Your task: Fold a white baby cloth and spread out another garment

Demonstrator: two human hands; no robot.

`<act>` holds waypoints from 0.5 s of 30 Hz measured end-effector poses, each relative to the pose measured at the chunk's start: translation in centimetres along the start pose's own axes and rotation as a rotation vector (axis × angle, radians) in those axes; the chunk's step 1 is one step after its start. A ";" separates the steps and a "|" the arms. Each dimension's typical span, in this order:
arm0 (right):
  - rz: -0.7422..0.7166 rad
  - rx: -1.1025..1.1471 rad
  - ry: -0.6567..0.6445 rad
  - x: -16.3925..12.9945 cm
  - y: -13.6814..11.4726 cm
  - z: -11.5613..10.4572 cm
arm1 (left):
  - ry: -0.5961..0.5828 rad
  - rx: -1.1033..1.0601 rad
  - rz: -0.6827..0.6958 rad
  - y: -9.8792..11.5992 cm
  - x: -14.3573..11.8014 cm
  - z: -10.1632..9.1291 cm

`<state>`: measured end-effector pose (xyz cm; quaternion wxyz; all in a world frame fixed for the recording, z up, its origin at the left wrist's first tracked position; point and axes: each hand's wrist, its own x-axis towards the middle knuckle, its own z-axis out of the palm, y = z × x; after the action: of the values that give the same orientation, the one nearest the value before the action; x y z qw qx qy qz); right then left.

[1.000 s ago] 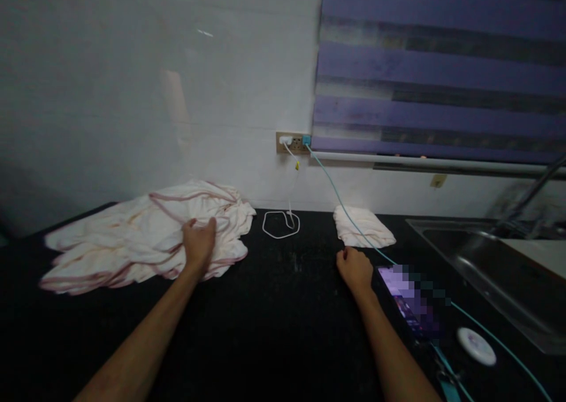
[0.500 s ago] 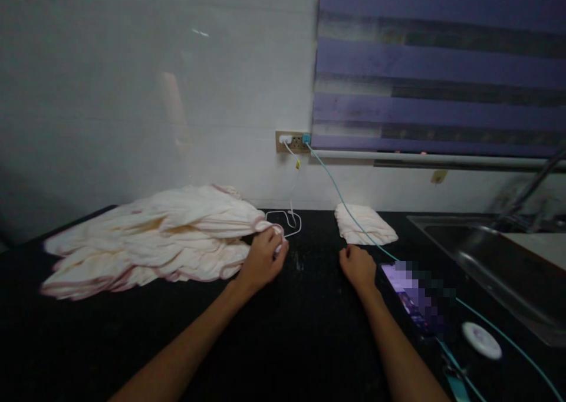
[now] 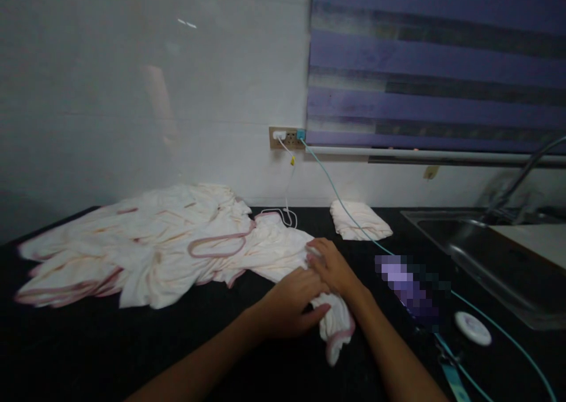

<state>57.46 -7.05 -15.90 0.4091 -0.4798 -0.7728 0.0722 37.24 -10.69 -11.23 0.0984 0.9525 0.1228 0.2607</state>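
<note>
A white cloth with pink edging [image 3: 269,243] stretches from the heap on the left to the middle of the dark countertop. Its near end is bunched beneath both hands and hangs out toward me in a twisted tail. My left hand [image 3: 292,302] is closed over the bunched part, its thumb pointing right. Just beyond and touching it, my right hand [image 3: 333,266] has its fingers curled onto the same cloth. The fingertips of both are partly hidden by each other and the fabric. More white pink-edged cloth [image 3: 145,231] lies crumpled at the left, one loop of trim showing on top.
A folded white cloth [image 3: 360,220] rests near the wall. To the right are a phone [image 3: 409,296] with blurred screen, a round white object [image 3: 473,328], a teal cable [image 3: 325,169] and a steel sink [image 3: 477,243]. A white cord [image 3: 289,216] lies behind the cloth.
The cloth's end has been drawn right, away from the heap, which now lies more spread out. My left hand moved right and nearer; my right hand came left onto the cloth.
</note>
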 end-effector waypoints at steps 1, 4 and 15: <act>-0.035 -0.008 -0.019 0.0 -0.2 0.4 | 0.052 0.017 -0.057 -0.5 0.0 -0.1; -0.066 -0.092 -0.106 -0.1 -0.4 1.0 | 0.141 0.099 -0.212 -2.6 0.0 -0.3; 0.101 -0.425 -0.240 0.7 -2.5 0.3 | -0.082 0.520 -0.467 -10.5 -2.9 -1.2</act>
<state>55.46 -7.74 -14.47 0.2004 -0.5812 -0.7886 -0.0150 32.23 -1.38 -14.23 -0.0854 0.9016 0.3957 0.1528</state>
